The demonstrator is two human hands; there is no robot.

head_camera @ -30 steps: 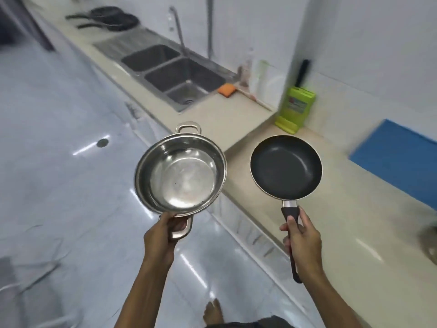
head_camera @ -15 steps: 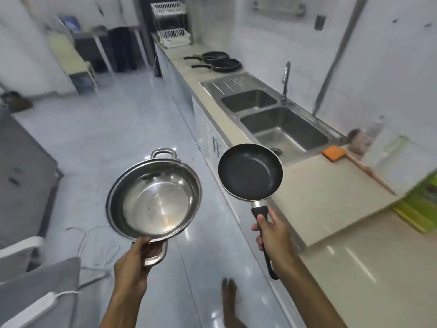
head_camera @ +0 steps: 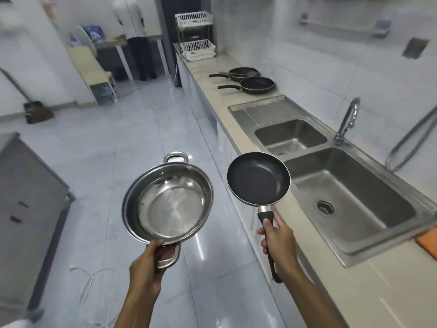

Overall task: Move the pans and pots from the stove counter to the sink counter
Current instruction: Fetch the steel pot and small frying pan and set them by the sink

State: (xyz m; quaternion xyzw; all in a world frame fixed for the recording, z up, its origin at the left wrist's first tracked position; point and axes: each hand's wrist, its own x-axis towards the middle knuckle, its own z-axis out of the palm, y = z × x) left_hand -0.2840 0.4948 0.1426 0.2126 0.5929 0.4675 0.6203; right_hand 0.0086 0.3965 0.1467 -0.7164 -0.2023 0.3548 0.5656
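Observation:
My left hand (head_camera: 149,271) grips the near handle of an empty steel pot (head_camera: 168,200), held level over the floor. My right hand (head_camera: 277,242) holds a small black frying pan (head_camera: 259,178) by its black handle, beside the front edge of the sink counter (head_camera: 222,100). Farther along that counter, beyond the double sink (head_camera: 350,207), lie black frying pans (head_camera: 256,84) with handles pointing left; a second dark pan (head_camera: 241,73) sits just behind, overlapping another.
A tap (head_camera: 347,120) rises behind the sink. White wire racks (head_camera: 196,34) stand at the counter's far end. An orange sponge (head_camera: 428,242) lies at the right edge. A grey cabinet (head_camera: 28,209) is on the left, cables on the floor, a person (head_camera: 132,31) far back.
The view has swung left from the corner counter along the sink counter. Pot and pan, still in my hands, have travelled with me and the far pans are closer.

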